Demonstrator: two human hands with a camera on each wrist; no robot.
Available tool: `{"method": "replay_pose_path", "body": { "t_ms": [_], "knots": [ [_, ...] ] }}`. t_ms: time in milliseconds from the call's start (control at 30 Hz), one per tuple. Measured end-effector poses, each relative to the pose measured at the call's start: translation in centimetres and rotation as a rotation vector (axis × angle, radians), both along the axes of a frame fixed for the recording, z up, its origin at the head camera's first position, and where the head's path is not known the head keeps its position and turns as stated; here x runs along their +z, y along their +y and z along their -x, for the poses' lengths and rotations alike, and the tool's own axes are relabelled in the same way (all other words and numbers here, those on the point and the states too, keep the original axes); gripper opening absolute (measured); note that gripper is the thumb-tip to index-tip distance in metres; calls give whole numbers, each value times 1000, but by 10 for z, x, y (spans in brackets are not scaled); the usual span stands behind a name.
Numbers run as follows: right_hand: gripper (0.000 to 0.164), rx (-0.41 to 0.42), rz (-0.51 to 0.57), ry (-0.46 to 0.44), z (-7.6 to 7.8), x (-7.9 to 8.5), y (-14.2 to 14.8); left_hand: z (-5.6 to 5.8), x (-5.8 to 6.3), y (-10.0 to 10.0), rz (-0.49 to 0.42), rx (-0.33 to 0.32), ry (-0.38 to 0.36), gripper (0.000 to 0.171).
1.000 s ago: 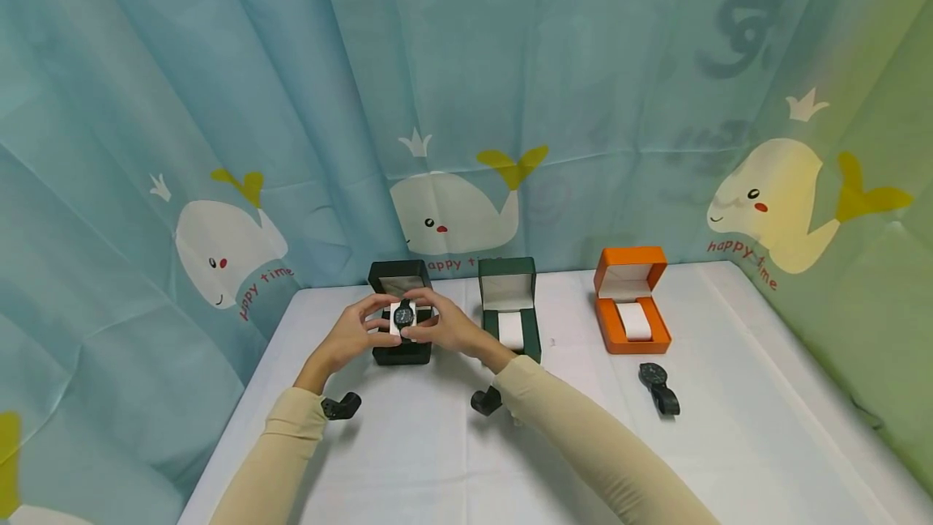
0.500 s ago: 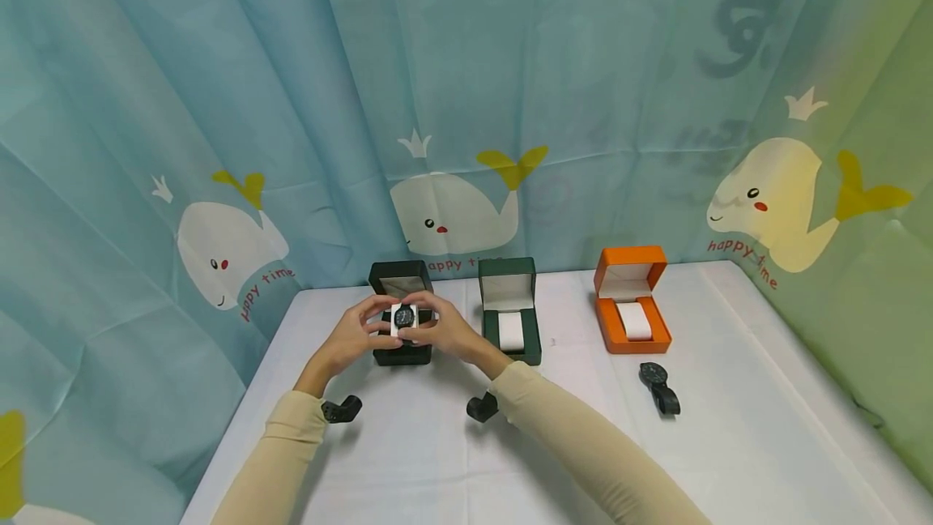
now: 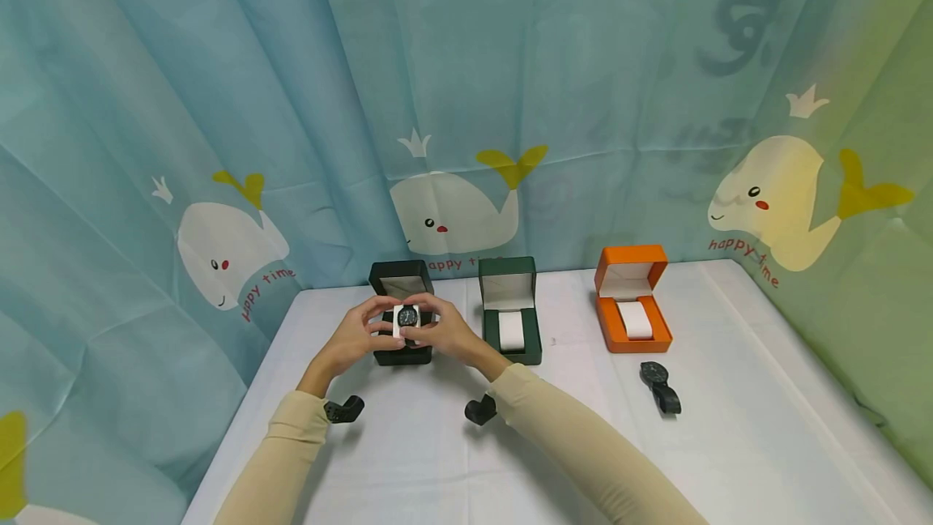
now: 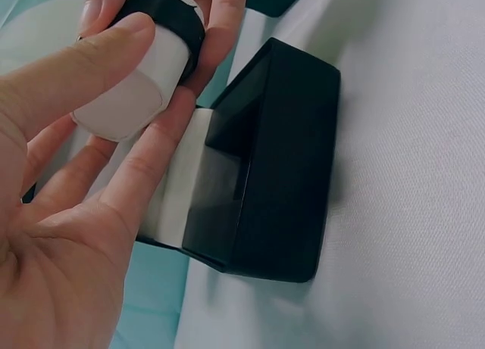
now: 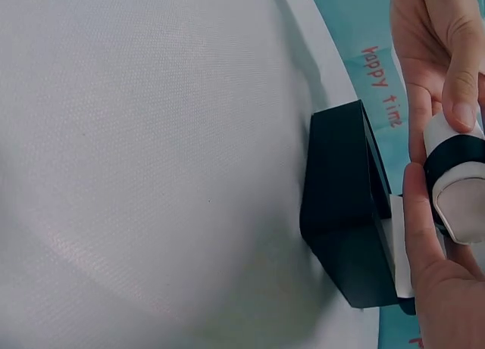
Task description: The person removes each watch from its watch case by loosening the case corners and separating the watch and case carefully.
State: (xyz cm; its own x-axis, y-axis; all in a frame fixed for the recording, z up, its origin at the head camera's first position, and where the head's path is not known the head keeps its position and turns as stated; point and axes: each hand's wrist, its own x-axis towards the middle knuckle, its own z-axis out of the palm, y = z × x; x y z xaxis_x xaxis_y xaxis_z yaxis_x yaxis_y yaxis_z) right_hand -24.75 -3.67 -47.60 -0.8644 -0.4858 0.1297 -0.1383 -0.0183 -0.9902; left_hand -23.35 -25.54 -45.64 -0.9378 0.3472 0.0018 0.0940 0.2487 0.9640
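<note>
A black watch [image 3: 407, 316] is wrapped around a white watch cushion [image 3: 397, 322], its dial facing up towards the head view. My left hand [image 3: 353, 343] grips the cushion from the left, the thumb lying over its rounded end in the left wrist view. From the other side my right hand [image 3: 453, 333] holds the same cushion and watch, with its thumb near the dial's lower edge. Both are held above an open black watch box [image 3: 402, 356], whose inside is partly hidden by the hands. In the right wrist view, the black strap [image 5: 455, 154] circles the cushion.
An open green watch box [image 3: 534, 335] and an open orange one [image 3: 662, 329] stand to the right, each holding a white cushion. Another black watch [image 3: 659, 387] lies before the orange box. The white table [image 3: 554, 428] meets a whale-print curtain [image 3: 605, 104] behind.
Both hands, with the watch and cushion, have shifted very slightly right and down. Their hold looks the same, and the boxes and the other watch have stayed put.
</note>
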Motion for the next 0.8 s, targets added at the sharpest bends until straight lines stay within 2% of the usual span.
{"method": "replay_pose_path", "body": {
  "t_ms": [233, 600, 800],
  "knots": [
    [46, -12, 8, -48, 1, -3, 1, -1, 0, -1, 1, 6, 2, 72],
    [45, -6, 13, -62, 0, -3, 3, -1, -4, 0, -26, 8, -2, 71],
    [50, 0, 24, -55, 1, -2, 4, 0, -5, 2, -39, 7, -5, 70]
  ]
}}
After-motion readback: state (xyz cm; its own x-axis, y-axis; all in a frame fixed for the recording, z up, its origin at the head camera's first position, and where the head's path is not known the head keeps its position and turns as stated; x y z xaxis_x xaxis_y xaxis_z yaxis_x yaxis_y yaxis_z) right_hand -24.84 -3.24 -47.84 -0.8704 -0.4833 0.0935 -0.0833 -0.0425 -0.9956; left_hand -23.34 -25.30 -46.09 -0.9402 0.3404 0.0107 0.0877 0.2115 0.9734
